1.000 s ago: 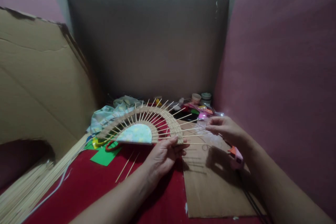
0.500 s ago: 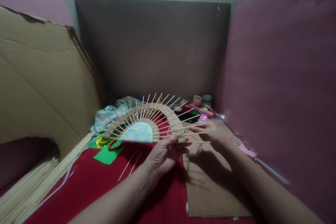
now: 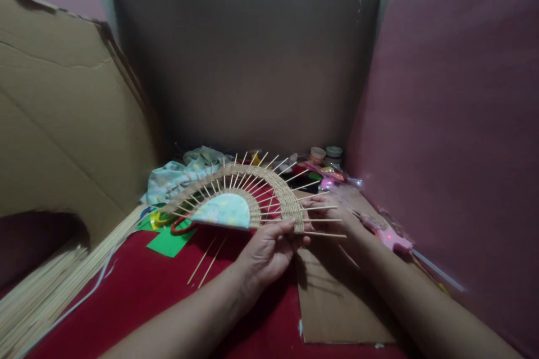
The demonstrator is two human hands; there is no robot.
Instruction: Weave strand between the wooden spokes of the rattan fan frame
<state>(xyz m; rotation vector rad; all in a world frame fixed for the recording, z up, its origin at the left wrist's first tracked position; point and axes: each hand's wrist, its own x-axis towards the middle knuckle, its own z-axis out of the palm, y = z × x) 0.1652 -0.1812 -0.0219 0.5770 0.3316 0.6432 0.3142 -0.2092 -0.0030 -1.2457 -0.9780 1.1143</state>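
Observation:
A half-round woven fan (image 3: 290, 205), with thin sticks radiating past its braided outer band and pale blue patterned fabric at its centre, is held up in front of me. My left hand (image 3: 269, 255) grips its lower right end, thumb on top of the band and fingers underneath. At the right edge, my right hand (image 3: 332, 219) is closed around the projecting sticks, its fingertips partly hidden behind them. Below the fan lie two loose sticks (image 3: 206, 261) on red cloth (image 3: 138, 297). Red-handled scissors (image 3: 182, 228) rest beside green paper (image 3: 170, 243).
A cardboard sheet (image 3: 337, 314) lies under my right arm. Farther right is a pink glue gun (image 3: 393, 240) by the pink wall. Bundled sticks (image 3: 54, 297) run along the left, beneath a large cardboard panel (image 3: 63, 101). Crumpled patterned fabric (image 3: 166, 179) and small cups (image 3: 317, 154) are at the back.
The fan and both hands have shifted slightly right and down in view. Both hands stay at the fan's right end, while the camera view has tilted a little.

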